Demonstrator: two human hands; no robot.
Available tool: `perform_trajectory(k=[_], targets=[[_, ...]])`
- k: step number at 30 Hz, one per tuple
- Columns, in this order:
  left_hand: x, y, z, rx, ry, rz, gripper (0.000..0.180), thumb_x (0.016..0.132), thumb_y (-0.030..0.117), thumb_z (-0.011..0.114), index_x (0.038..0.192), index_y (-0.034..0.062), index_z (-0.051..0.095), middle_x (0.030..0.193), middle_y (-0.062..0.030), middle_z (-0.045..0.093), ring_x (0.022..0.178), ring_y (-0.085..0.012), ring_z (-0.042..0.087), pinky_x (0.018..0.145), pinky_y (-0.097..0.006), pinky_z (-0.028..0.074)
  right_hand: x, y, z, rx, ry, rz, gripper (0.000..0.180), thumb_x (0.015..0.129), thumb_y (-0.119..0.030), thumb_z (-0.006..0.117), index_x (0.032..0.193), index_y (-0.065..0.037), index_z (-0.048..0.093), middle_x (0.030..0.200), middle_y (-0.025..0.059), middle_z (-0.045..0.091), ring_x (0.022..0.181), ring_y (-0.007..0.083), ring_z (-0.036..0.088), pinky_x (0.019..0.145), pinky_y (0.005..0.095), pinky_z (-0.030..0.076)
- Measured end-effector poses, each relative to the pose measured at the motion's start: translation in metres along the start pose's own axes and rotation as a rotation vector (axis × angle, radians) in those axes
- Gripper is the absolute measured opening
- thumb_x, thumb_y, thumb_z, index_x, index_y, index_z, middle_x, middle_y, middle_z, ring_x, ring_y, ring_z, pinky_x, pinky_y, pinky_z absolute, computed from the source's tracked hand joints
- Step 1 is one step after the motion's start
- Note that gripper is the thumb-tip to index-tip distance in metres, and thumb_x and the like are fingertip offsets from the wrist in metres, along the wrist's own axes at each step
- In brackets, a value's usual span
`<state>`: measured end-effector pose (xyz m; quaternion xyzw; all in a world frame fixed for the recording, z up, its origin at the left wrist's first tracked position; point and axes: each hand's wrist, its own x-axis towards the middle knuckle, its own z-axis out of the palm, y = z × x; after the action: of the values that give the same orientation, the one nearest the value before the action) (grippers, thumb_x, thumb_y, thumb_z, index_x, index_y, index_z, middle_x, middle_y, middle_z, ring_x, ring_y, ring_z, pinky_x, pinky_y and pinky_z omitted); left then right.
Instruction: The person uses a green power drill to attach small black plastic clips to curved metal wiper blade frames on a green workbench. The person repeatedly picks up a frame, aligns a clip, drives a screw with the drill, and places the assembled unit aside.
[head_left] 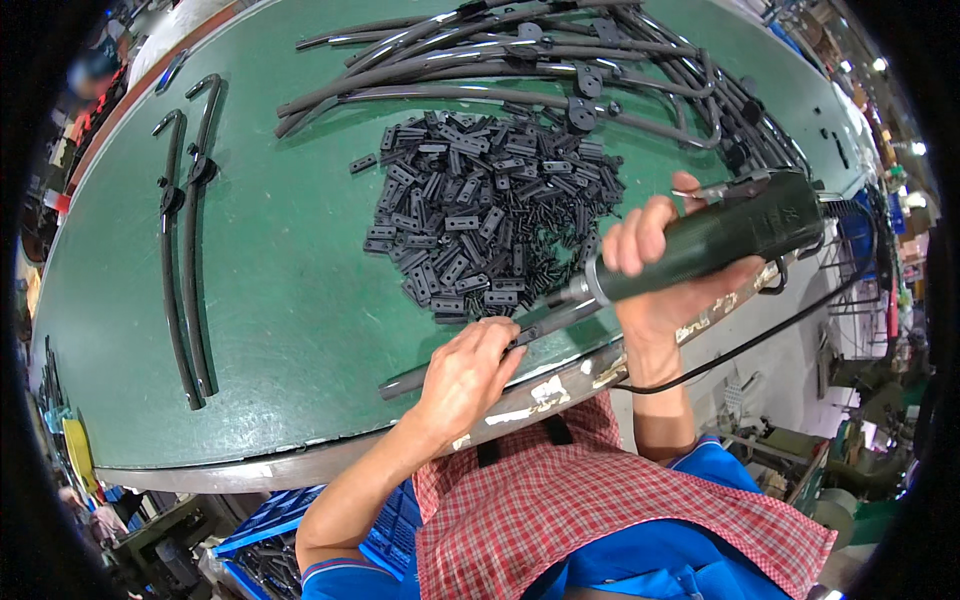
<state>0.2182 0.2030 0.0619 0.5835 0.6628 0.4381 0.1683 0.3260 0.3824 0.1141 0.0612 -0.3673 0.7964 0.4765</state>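
Observation:
My right hand (645, 270) is wrapped round a dark green electric screwdriver (725, 238), tilted so its silver nose points down and left. The bit end lies close to a dark metal tube (405, 383) near the table's front edge. Fingers of my left hand (468, 365) are closed round this tube, and a small black block (522, 337) sits on it by the fingertips. Whether the bit touches a screw cannot be made out. Just beyond the hands is a heap of black two-hole blocks (460, 222), with loose dark screws (545, 235) on its right side.
Many bent dark tubes (450, 92) with round joints lie across the far side. Two hooked tubes (188, 270) lie at the left. A black cable (760, 350) trails from the screwdriver past the table edge (540, 395). Below stands a blue crate (265, 525) holding dark parts.

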Motion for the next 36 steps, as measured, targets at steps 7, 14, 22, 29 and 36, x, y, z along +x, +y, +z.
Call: perform_trajectory(k=[7, 14, 22, 29, 36], targets=[[0.003, 0.006, -0.002, -0.038, 0.035, -0.073, 0.029, 0.081, 0.006, 0.069, 0.107, 0.0004, 0.059, 0.104, -0.0155, 0.062, 0.092, -0.0278, 0.064, 0.081, -0.035, 0.052, -0.009, 0.023, 0.005, -0.438, 0.142, 0.051, 0.105, 0.064, -0.081, 0.06, 0.127, 0.001, 0.042, 0.071, 0.0047, 0.053, 0.06, 0.0163, 0.054, 0.055, 0.0302, 0.047], [0.003, 0.007, -0.003, -0.204, 0.114, -0.215, 0.039, 0.082, 0.006, 0.068, 0.119, 0.0029, 0.061, 0.108, -0.012, 0.059, 0.098, -0.0207, 0.059, 0.086, -0.03, 0.048, -0.008, -0.002, 0.037, -0.103, 0.043, -0.052, 0.096, 0.072, -0.081, 0.05, 0.13, -0.006, 0.043, 0.068, 0.0046, 0.05, 0.057, 0.0188, 0.051, 0.054, 0.0337, 0.043], [0.001, 0.005, 0.002, -0.184, 0.176, -0.165, 0.018, 0.079, 0.002, 0.067, 0.097, -0.0008, 0.068, 0.094, -0.0114, 0.065, 0.086, -0.0241, 0.06, 0.077, -0.032, 0.048, -0.012, 0.004, 0.043, -0.124, 0.031, -0.077, 0.093, 0.076, -0.078, 0.05, 0.134, -0.005, 0.04, 0.07, 0.0046, 0.047, 0.058, 0.0183, 0.048, 0.055, 0.0336, 0.042], [0.004, 0.007, -0.001, -0.195, 0.176, -0.178, 0.016, 0.08, 0.003, 0.066, 0.096, -0.0006, 0.068, 0.095, -0.0116, 0.066, 0.088, -0.0246, 0.06, 0.079, -0.033, 0.048, -0.012, 0.003, 0.043, -0.123, -0.037, -0.058, 0.089, 0.076, -0.076, 0.054, 0.13, -0.006, 0.042, 0.07, 0.0055, 0.049, 0.059, 0.02, 0.051, 0.056, 0.035, 0.043], [0.005, 0.006, -0.003, -0.136, 0.122, -0.064, 0.021, 0.081, 0.001, 0.064, 0.101, 0.0, 0.067, 0.099, -0.0123, 0.065, 0.091, -0.026, 0.06, 0.081, -0.035, 0.047, -0.011, 0.004, 0.038, -0.034, -0.017, 0.004, 0.1, 0.069, -0.082, 0.053, 0.134, -0.007, 0.04, 0.069, 0.0061, 0.05, 0.057, 0.0203, 0.052, 0.054, 0.0354, 0.045]])
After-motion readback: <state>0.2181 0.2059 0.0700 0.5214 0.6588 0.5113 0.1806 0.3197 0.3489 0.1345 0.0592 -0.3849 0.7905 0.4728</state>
